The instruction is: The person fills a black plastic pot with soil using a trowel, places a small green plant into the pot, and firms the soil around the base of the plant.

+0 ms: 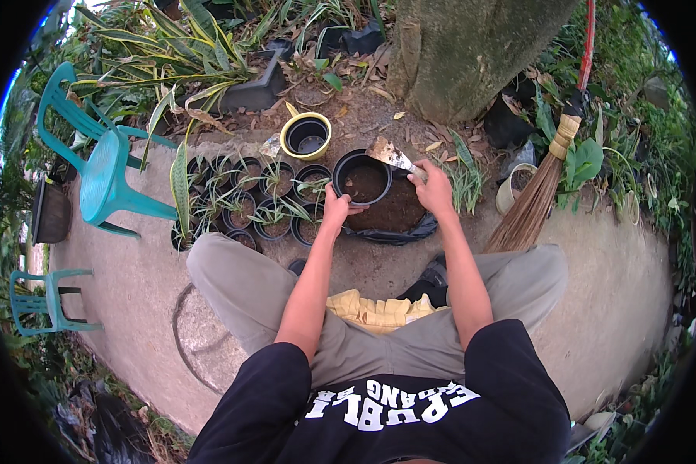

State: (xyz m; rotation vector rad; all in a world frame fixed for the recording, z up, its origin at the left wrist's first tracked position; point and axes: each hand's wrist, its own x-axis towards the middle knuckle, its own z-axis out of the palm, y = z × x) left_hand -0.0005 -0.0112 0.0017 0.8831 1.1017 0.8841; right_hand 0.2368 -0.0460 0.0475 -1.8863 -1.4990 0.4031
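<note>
My left hand (pixel 337 207) grips the near left rim of a round black plant pot (pixel 340 184), tilted a little and partly filled with dark soil. In my right hand (pixel 435 189) is the handle of a scraper-like trowel (pixel 391 153); its broad, dirt-smeared metal blade lies over the far rim of the pot. Below and to the right of the pot spreads a black plastic bag (pixel 398 234) holding loose dark soil (pixel 398 205). Several small black pots with thin striped-leaf seedlings (pixel 274 210) stand close together left of my left hand.
A yellow dipper (pixel 326 148) with a black pot inside stands beyond the seedlings. A stick broom (pixel 535 189) lies at the right, near a pale pot (pixel 510 192). Green plastic chairs (pixel 104 174) stand left; a tree trunk (pixel 460 58) rises ahead.
</note>
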